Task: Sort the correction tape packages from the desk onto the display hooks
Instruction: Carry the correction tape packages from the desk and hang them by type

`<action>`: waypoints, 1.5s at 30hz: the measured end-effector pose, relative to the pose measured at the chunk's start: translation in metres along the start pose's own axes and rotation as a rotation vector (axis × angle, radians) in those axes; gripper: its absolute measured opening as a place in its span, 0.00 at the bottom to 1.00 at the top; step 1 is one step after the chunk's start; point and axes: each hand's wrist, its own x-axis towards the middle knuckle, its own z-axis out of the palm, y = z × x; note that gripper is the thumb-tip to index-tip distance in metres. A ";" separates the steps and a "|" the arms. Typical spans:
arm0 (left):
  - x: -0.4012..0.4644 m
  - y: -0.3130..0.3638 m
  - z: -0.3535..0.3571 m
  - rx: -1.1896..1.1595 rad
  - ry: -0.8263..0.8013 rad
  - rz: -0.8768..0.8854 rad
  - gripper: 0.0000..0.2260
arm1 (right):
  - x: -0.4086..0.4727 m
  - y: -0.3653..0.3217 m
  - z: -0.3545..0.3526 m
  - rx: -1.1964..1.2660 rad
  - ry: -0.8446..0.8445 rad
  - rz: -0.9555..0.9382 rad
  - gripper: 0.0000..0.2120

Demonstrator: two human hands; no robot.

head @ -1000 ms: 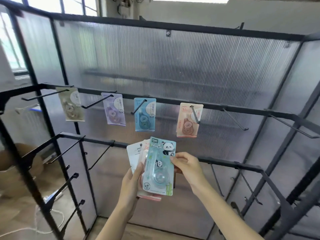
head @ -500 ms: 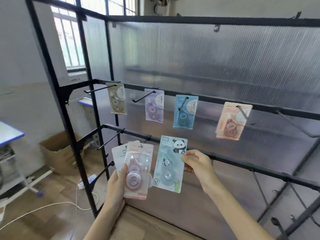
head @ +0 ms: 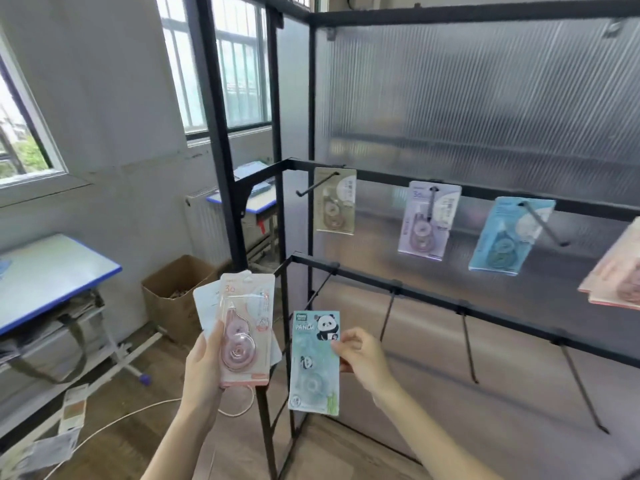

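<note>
Pale-blue panda package [head: 314, 362], low at frame centre, is pinched at its right edge by the right hand [head: 362, 355], while the left hand [head: 202, 367] grips a fanned stack fronted by a pink package [head: 246, 329].

**Rack hooks and what is hanging on them**

A black rack [head: 464, 15] is standing on a wooden floor [head: 214, 445]. Along its upper rail [head: 381, 174], four hooks are carrying packages: a beige pack [head: 335, 201], a lilac pack [head: 428, 220], a blue pack [head: 509, 236] and, cut by the right edge, pink packs [head: 620, 275]. The hooks on the lower rail [head: 429, 299] are hanging bare. To the left, a blue-edged desk [head: 52, 271] is standing on the floor, with a cardboard box [head: 173, 289] and a white cable [head: 131, 415] lying near it.
</note>
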 end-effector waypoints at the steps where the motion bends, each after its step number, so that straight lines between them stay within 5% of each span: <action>1: 0.005 0.002 -0.005 0.001 -0.008 -0.005 0.12 | 0.005 0.006 0.012 -0.001 0.012 0.014 0.05; 11: 0.034 0.002 -0.021 -0.014 -0.075 -0.025 0.12 | 0.031 0.024 0.056 -0.074 0.176 0.032 0.05; 27: 0.025 -0.006 0.010 -0.017 -0.102 -0.076 0.16 | 0.153 0.006 0.031 -0.334 0.354 0.272 0.06; 37: 0.024 -0.007 0.026 -0.010 -0.112 -0.090 0.20 | 0.174 -0.008 0.017 -0.262 0.397 0.364 0.08; 45: 0.019 -0.011 0.045 -0.027 -0.242 -0.090 0.17 | 0.088 -0.044 0.006 -0.057 0.251 0.040 0.08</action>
